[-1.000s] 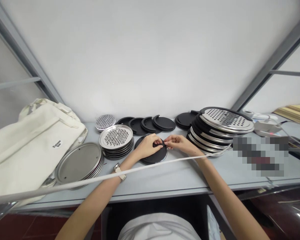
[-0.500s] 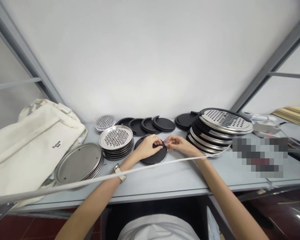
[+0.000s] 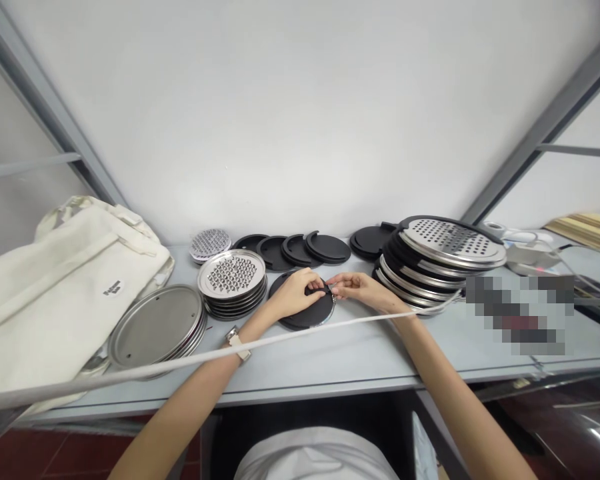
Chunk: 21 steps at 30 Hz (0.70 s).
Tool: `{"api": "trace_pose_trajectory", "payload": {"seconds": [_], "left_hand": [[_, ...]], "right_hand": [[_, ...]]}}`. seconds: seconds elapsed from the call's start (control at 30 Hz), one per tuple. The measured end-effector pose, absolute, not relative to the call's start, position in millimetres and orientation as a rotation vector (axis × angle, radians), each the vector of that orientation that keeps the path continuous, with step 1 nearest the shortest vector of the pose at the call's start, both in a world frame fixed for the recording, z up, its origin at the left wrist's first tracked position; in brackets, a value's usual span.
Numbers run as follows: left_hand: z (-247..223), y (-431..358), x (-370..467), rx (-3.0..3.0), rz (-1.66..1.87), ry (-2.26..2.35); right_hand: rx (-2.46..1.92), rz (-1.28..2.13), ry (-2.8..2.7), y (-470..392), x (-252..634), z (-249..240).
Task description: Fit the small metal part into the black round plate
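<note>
A round black disc (image 3: 310, 315) lies on the table in front of me, with a shiny metal edge showing at its lower right. My left hand (image 3: 300, 292) rests over its top, fingers curled on a raised black part near the rim. My right hand (image 3: 351, 287) is at the disc's right edge, thumb and fingertips pinched together beside the left fingertips. Whatever is between the right fingertips is too small to make out. Just left of the disc stands a stack of perforated metal plates (image 3: 232, 273).
Black rings and discs (image 3: 329, 247) lie along the wall. A tall stack of black and metal discs (image 3: 453, 241) stands to the right. Plain metal plates (image 3: 157, 327) and a cream bag (image 3: 55, 287) are at the left. A pale cord (image 3: 300, 337) crosses in front of my forearms.
The fingers of my right hand have shifted very slightly at the disc's edge. My left hand stays on the disc, and the other objects keep their places.
</note>
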<state>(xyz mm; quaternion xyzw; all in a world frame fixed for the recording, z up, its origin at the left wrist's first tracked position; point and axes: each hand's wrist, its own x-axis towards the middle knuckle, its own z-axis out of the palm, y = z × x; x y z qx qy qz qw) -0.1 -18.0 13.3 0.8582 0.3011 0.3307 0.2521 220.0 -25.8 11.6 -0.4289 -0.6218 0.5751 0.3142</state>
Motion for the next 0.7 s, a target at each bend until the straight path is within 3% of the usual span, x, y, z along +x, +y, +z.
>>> {"api": "trace_pose_trajectory", "payload": {"seconds": [0.7], "left_hand": [[17.4, -16.0, -3.5, 2.334, 0.833, 0.736]], "right_hand": [[-1.052, 1.617, -1.564, -28.1, 218.1, 9.4]]}}
